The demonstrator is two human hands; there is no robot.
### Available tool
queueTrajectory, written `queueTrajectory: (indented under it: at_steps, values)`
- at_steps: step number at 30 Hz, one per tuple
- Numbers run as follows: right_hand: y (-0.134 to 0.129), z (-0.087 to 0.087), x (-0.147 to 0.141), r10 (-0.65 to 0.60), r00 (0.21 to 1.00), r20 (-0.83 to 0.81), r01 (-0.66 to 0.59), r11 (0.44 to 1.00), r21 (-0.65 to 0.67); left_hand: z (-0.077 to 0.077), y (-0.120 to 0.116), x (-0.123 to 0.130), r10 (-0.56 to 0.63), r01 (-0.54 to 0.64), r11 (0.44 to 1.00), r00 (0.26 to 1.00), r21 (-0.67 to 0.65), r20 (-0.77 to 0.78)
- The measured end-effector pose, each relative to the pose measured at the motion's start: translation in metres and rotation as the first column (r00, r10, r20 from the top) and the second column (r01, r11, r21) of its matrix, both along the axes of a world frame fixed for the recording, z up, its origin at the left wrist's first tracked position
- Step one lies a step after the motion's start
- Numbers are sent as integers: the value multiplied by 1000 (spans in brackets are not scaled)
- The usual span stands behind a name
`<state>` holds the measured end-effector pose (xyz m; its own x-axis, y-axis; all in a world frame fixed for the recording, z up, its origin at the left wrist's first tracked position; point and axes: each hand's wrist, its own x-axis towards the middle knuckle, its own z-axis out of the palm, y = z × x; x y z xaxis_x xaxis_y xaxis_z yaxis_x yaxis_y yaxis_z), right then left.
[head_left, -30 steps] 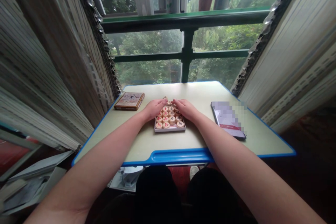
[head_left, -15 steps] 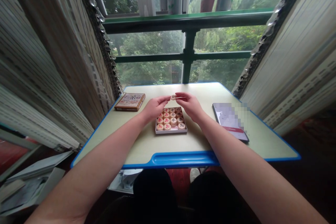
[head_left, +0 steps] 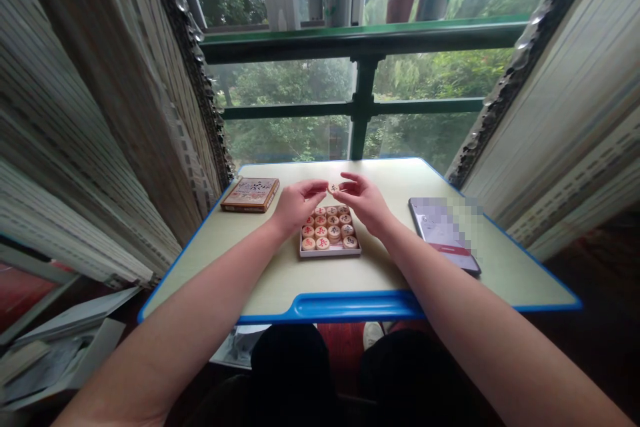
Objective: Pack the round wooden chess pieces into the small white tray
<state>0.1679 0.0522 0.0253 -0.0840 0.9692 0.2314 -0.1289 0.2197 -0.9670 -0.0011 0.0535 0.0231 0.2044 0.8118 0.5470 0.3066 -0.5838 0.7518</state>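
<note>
Over the far edge of a shallow box (head_left: 330,253), a round wooden Chinese chess piece (head_left: 333,188) with a dark character is held up. My right hand (head_left: 367,203) pinches it from the right, thumb below and fingers above. From the left, the fingertips of my left hand (head_left: 299,205) close at its rim. Rows of similar pieces fill the box, red-lettered ones (head_left: 323,243) on the left and dark-lettered ones (head_left: 349,242) on the right. A gap shows in the nearest row. My hands partly cover the box's far corners.
A decorated box lid (head_left: 250,195) lies at the table's left. On the right rests a tablet or phone (head_left: 445,233), partly pixelated. The table (head_left: 270,280) has a blue rim and a front groove. Beyond it are a green railing (head_left: 365,47), cans and cups; curtains hang on both sides.
The chess piece has turned so its dark character faces me more. My hands stay around it, with slight finger shifts. The whole view has moved a little.
</note>
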Motion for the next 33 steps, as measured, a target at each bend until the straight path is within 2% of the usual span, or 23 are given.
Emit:
queueTrajectory:
  at_steps: [3, 9, 13, 21, 27, 33]
  values:
    - [-2, 2, -1, 27, 1000, 1, -27, 1000, -7, 0, 1, -1, 9, -8, 999, 1000, 44, -14]
    - [-1, 0, -2, 73, 997, 17, -73, 997, -26, 4, -2, -2, 90, -58, 982, 981, 182, -171]
    - [-2, 1, 0, 67, 998, 10, -66, 997, -46, 5, -3, -3, 105, -50, 975, 963, 217, -248]
    - [-5, 8, 2, 175, 984, -24, -176, 981, -81, 6, -4, -5, 114, -28, 954, 955, 299, -273]
    - [-1, 6, 3, 160, 987, -29, -162, 973, -164, 4, -3, -6, 147, -39, 926, 953, 376, -264]
    - [-4, 9, 4, 140, 989, 50, -133, 983, -126, 2, -4, -6, 185, -16, 879, 933, 477, -308]
